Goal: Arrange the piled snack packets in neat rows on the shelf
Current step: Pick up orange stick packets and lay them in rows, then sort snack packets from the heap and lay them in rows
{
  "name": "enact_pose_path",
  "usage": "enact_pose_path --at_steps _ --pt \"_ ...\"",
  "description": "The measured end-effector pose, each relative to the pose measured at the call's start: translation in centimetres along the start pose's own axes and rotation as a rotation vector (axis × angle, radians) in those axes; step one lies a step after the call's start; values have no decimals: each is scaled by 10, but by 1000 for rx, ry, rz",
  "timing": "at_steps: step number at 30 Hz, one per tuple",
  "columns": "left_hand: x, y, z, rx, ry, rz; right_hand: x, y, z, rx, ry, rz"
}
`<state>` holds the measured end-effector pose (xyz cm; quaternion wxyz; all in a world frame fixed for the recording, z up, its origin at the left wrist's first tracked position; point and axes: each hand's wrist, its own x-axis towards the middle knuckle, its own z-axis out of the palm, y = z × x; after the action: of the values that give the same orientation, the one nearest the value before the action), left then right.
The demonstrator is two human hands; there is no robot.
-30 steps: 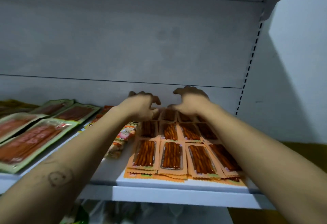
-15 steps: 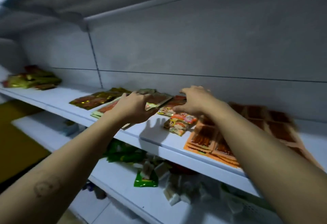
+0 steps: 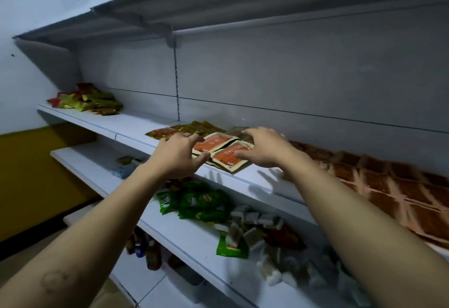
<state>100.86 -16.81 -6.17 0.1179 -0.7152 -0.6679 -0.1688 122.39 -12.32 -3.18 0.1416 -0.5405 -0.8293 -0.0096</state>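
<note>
Two orange-red snack packets with pale green edges (image 3: 216, 144) lie side by side at the front of the white shelf (image 3: 255, 179). My left hand (image 3: 178, 155) grips their left edge, thumb under, fingers over. My right hand (image 3: 263, 148) rests on the nearer packet (image 3: 229, 158), fingers spread and bent over its right side. Behind them lie olive-gold packets (image 3: 194, 128). To the right, brown stick-snack packets (image 3: 388, 181) lie in neat rows.
A loose heap of red and green packets (image 3: 85, 100) sits at the shelf's far left. The shelf below holds green packets (image 3: 196, 202) and white wrapped pieces (image 3: 257, 220). Bottles (image 3: 145, 249) stand lower down. An upper shelf (image 3: 218, 4) overhangs.
My view has swung left along the shelf. Both hands left the brown stick-snack rows and moved left onto the orange-red packets.
</note>
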Motion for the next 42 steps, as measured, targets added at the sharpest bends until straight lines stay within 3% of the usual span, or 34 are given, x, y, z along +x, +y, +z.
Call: enact_pose_path --at_steps 15,25,33,42 --pt "-89 -262 -35 -23 -9 -201 84 -286 91 143 16 -257" --pt "-98 -393 -42 51 18 -400 173 -418 135 141 -24 -410" --pt "-32 -504 -23 118 -37 -498 301 -495 190 208 -24 -503" --pt "117 -605 12 125 -54 -474 469 -513 220 251 -22 -456"
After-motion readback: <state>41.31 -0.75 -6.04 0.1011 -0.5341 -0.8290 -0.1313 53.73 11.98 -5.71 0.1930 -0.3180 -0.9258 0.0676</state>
